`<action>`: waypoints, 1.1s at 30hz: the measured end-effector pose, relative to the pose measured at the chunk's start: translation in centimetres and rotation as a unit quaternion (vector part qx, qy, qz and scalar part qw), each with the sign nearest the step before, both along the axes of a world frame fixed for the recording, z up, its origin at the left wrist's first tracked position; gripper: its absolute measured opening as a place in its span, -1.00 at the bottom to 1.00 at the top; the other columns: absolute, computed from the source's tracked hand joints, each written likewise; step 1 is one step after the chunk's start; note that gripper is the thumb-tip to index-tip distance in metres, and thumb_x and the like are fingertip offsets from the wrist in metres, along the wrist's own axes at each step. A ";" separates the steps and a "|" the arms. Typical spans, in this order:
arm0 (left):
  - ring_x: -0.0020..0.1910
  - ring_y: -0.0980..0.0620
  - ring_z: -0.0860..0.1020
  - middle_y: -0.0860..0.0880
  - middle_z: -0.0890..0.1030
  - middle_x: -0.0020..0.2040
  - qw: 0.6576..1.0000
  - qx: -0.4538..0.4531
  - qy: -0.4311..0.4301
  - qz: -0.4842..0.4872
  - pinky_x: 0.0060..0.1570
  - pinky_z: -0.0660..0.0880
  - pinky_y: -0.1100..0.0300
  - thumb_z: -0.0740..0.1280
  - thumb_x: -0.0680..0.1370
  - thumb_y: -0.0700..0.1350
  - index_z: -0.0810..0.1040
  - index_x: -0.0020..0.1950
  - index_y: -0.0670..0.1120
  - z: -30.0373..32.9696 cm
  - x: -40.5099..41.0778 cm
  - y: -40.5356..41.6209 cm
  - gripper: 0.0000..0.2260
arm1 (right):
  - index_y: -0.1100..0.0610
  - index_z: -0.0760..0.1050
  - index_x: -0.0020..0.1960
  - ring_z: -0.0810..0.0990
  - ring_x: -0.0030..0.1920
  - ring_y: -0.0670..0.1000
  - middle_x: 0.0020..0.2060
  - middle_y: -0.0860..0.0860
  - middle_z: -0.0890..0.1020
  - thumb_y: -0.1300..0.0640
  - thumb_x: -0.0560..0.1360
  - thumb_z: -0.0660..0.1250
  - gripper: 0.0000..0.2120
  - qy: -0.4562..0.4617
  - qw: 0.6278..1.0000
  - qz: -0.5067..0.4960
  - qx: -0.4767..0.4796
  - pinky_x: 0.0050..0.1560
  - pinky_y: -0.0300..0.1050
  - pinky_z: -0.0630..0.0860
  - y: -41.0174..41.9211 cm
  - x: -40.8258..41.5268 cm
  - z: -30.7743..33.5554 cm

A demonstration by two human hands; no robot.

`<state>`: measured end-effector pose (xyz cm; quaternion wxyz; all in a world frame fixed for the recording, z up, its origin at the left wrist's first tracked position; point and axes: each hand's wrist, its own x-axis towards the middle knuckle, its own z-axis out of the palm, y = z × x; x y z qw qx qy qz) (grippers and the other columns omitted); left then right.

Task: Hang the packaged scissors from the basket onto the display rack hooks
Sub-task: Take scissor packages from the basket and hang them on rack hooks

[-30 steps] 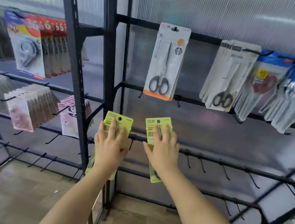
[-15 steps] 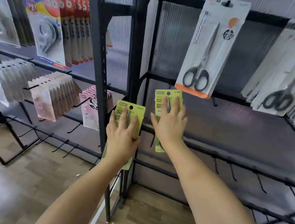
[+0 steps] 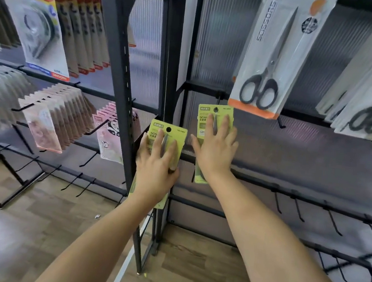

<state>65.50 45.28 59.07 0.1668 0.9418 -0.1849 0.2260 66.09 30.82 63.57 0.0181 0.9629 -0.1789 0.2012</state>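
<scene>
Scissors packs in green card are in both hands, held up against the black display rack [image 3: 168,45]. The left hand [image 3: 156,167] holds one green pack [image 3: 169,131] with its fingers spread over the front and the thumb curled round the side. The right hand [image 3: 216,154] holds the other green pack [image 3: 206,117] the same way, a bit higher up and just beside the left one. Each pack has a small round hole near its top.

Just above the right hand a little black hook [image 3: 218,99] sticks out from the rail. The hole in the right pack sits right below it, so this pack looks like the one to hang first. I cannot tell if the hook tip is in the hole yet.

To do it well, lift the right pack a little, line the hole up with the hook tip, then push the pack back so it slides on. Keep the card flat and go slowly, because the hole is small and the card can bend. A big white scissors pack [image 3: 272,57] hangs just above and to the right of that hand, so try not to bump it. The left pack then needs a free hook of its own; more bare hooks [image 3: 298,208] stick out lower down, to the right of both hands.
</scene>
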 end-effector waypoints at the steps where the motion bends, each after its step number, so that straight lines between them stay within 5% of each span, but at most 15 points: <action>1: 0.38 -0.44 0.19 -0.22 0.30 0.45 1.000 0.000 0.001 -0.002 0.14 0.35 -0.35 0.52 0.31 -0.04 0.43 0.35 -0.10 -0.1 0.2 0.0 -0.36 | 0.05 -0.09 0.55 0.16 0.42 0.29 0.51 0.20 0.03 -0.26 0.57 0.03 -0.31 -0.002 1.000 -0.002 0.000 0.23 0.13 0.36 0.0 0.2 0.0; 13: 0.48 -0.31 -0.06 -0.14 0.11 0.54 0.998 -0.042 0.015 -0.041 0.33 0.18 -0.27 0.41 0.44 -0.01 0.34 0.44 -0.06 0.6 2.5 -1.4 -0.41 | 0.06 -0.08 0.55 0.16 0.41 0.27 0.51 0.23 -0.04 -0.27 0.56 0.07 -0.29 0.012 1.000 -0.012 -0.015 0.20 0.11 0.38 -2.0 3.7 -0.3; 20: 0.40 -0.29 0.08 -0.20 0.30 0.45 0.997 -0.057 -0.002 -0.045 0.21 0.32 -0.31 0.51 0.34 -0.04 0.45 0.34 -0.10 -1.5 3.3 -1.8 -0.40 | 0.08 0.03 0.52 0.19 0.38 0.26 0.48 0.24 0.07 -0.26 0.56 0.06 -0.34 0.023 0.999 -0.038 -0.013 0.15 0.06 0.38 -2.9 7.0 -0.4; 28: 0.38 -0.23 0.08 -0.19 0.30 0.45 0.997 -0.076 0.021 -0.019 0.15 0.38 -0.29 0.51 0.34 -0.01 0.47 0.33 -0.07 -2.1 4.1 -1.6 -0.42 | 0.12 -0.10 0.55 0.16 0.40 0.29 0.47 0.28 0.06 -0.25 0.54 0.12 -0.23 0.014 0.999 -0.047 0.012 0.16 0.10 0.40 -3.6 9.4 -0.8; 33: 0.47 -0.20 -0.06 -0.10 0.12 0.54 0.996 -0.069 0.060 -0.021 0.33 0.21 -0.22 0.40 0.46 0.02 0.33 0.45 -0.01 -1.9 4.0 -1.7 -0.42 | 0.11 -0.10 0.55 0.15 0.41 0.30 0.48 0.27 0.05 -0.26 0.53 0.14 -0.22 0.014 0.999 -0.043 0.022 0.18 0.12 0.39 -3.6 9.4 -0.9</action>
